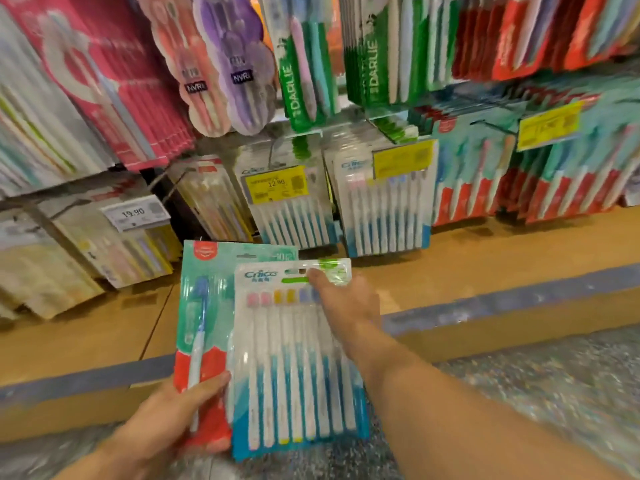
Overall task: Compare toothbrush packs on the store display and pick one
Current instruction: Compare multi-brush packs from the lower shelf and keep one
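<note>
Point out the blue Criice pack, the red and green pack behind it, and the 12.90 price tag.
Blue Criice pack (298,368): head view, on the handles.
Red and green pack (204,306): head view, on its toothbrush.
12.90 price tag (275,184): head view, on the yellow label.

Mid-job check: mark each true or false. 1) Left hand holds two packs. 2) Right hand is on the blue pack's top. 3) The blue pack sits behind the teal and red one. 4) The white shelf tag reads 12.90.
1) True: the left hand grips the teal and red pack and the blue Criice pack.
2) True: the right hand holds its top edge.
3) False: it overlaps in front.
4) False: the white price tag reads 19.90; the yellow price tag reads 12.90.
</note>
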`<state>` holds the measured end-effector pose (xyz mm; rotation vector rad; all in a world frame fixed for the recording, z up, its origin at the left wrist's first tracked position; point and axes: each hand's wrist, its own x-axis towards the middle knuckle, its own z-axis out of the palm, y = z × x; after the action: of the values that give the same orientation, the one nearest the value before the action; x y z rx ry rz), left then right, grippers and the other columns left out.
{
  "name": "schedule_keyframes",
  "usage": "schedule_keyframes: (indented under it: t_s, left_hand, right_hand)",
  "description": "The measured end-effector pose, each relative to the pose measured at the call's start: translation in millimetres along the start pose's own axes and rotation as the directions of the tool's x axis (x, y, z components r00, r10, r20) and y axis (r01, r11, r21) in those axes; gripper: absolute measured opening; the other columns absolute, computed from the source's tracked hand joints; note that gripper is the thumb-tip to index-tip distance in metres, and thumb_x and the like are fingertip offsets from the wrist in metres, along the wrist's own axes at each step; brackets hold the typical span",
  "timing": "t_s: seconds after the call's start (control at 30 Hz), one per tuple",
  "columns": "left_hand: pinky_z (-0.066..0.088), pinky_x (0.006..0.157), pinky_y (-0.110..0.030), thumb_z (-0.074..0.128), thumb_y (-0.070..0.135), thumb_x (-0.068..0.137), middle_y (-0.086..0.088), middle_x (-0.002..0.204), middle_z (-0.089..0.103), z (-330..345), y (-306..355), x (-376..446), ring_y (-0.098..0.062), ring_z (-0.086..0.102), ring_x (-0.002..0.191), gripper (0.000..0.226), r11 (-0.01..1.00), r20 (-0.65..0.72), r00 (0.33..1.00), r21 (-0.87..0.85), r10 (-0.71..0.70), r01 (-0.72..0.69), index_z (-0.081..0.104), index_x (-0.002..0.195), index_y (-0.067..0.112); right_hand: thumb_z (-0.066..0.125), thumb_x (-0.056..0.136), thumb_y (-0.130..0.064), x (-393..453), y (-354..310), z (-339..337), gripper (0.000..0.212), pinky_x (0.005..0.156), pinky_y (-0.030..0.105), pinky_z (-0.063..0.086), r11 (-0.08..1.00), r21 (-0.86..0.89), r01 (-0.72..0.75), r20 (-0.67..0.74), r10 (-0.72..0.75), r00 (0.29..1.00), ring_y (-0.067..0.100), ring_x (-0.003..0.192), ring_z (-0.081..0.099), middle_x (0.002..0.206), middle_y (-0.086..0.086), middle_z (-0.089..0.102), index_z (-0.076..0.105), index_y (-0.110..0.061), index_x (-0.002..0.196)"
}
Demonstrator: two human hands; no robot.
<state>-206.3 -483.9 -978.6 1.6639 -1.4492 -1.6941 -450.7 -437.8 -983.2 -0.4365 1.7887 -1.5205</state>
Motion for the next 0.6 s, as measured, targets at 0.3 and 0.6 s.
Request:
schedule_keyframes:
  t_s: [0.3,0.6]
  left_hand:
    - [0.057,0.090,-0.062,0.079,0.032,0.079,-0.019,0.109,0.079,-9,10,10,-0.043,0.076,0.099,0.054,0.997,0.094,0.995,0.059,0.037,-0.043,0.064,0.127,0.014]
    - [0.061,0.081,-0.054,0.075,0.029,0.090,-0.017,0.104,0.080,-17,14,47,-0.039,0.077,0.096,0.037,0.996,0.124,0.990,-0.056,0.074,-0.068,0.065,0.124,0.018]
  right_hand:
    - [0.071,0.092,-0.048,11,-6,-3,0.049,0.095,0.044,0.055,0.997,0.016,0.077,-0.073,-0.076,0.994,0.031,0.105,0.067,0.113,0.009,0.071,0.061,-0.010,0.120]
    - [0.060,0.100,-0.042,9,-58,-7,0.038,0.080,0.032,0.041,0.979,-0.114,0.169,-0.043,-0.174,0.984,0.010,0.076,0.050,0.090,-0.004,0.053,0.049,-0.011,0.118]
